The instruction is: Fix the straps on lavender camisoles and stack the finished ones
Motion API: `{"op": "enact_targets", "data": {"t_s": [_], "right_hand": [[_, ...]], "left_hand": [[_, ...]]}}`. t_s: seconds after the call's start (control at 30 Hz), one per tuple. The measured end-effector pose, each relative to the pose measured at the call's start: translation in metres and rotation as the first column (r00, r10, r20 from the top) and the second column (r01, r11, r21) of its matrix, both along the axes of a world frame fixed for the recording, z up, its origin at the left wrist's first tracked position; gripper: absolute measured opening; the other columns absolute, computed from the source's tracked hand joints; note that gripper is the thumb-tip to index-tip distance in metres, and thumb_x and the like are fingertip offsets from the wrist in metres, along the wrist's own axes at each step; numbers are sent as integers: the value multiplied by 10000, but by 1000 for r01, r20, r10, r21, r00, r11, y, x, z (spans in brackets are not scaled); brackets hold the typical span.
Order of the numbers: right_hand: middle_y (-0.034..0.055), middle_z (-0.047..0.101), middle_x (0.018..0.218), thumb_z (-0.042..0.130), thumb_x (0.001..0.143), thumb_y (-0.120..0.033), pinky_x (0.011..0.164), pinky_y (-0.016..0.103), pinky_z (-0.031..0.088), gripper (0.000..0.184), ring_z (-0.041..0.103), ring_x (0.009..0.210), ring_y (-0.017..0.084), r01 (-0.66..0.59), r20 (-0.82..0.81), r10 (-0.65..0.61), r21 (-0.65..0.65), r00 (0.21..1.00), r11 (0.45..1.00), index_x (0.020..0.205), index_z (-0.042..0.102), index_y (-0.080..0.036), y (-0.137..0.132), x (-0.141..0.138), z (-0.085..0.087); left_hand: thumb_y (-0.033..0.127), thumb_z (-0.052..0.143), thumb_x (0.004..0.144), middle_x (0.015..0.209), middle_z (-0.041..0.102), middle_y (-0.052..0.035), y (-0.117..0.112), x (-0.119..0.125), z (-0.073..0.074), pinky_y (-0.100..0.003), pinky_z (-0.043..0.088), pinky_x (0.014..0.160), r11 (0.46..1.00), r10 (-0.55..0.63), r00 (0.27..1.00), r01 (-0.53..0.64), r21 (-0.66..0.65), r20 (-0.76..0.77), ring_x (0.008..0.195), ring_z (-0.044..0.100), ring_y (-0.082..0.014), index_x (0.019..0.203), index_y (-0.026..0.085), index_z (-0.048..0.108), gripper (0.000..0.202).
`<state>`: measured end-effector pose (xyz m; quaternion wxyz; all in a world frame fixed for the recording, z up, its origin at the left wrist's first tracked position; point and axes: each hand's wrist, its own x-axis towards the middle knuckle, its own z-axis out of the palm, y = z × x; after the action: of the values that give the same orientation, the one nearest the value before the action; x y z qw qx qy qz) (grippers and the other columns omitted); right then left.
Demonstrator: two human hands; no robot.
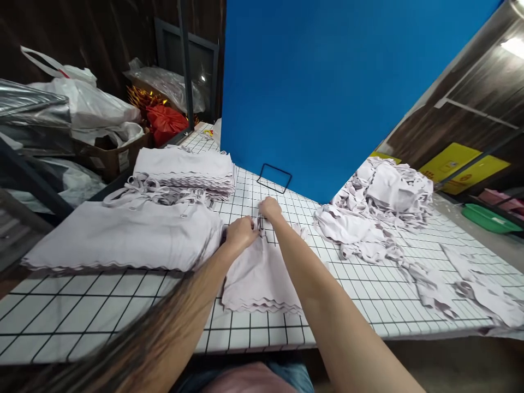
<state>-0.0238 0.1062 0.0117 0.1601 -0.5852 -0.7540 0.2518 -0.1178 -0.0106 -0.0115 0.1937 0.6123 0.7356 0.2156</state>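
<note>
A pale pinkish camisole (262,278) with a scalloped hem lies flat on the table in front of me, its hem toward me. My left hand (241,232) is closed on its top edge, by the strap. Slightly farther away, my right hand (271,208) pinches the upper end of a thin strap (259,220); the fingertips are partly hidden. My right forearm covers part of the camisole. Close by on the left is a thick folded stack of matching camisoles (123,234), straps bunched on top. Behind it sits a second folded stack (184,166).
A loose heap of the same cloth (388,188) covers the table's right side, with stray pieces (487,295) toward the edge. The grid-patterned tablecloth (164,311) holds a thin black rectangular outline (275,178). A large blue area (311,98) blocks the back. Bags (94,103) crowd the left.
</note>
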Motion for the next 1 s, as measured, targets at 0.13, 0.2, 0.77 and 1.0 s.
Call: {"op": "enact_targets", "data": {"t_s": [0.13,0.2,0.77,1.0], "right_hand": [[69,611,798,526,934,-325,625,272,427,188,551,712,157,-32,-98,28,-30,995,999,807,511,-187,-9,2,18],[42,630,851,502,953,-384,625,247,427,205,524,682,119,-204,-258,190,-26,947,979,866,516,-199,-28,18,35],[-36,487,552,765,745,-439,381,199,196,361,367,440,50,-210,-483,-64,-491,873,846,650,546,-168,-93,50,-2],[-70,416,492,700,802,-314,345,179,133,260,263,382,31,-187,-538,-192,-571,821,799,675,519,-179,-94,55,-5]], "left_hand": [[404,682,763,987,726,-90,2,0,0,-307,463,716,1000,26,1000,-26,-12,4,931,673,-268,1041,195,603,357],[386,670,773,992,725,-98,1,-2,2,-304,461,715,999,44,999,-43,-17,20,926,672,-267,1084,187,596,375],[175,598,752,802,715,-27,-12,-10,17,-260,413,635,987,-93,993,82,135,77,759,617,-172,767,189,686,90],[180,582,744,800,716,-26,-13,-4,21,-262,420,638,986,-104,992,92,139,77,743,618,-172,763,192,690,110]]}}
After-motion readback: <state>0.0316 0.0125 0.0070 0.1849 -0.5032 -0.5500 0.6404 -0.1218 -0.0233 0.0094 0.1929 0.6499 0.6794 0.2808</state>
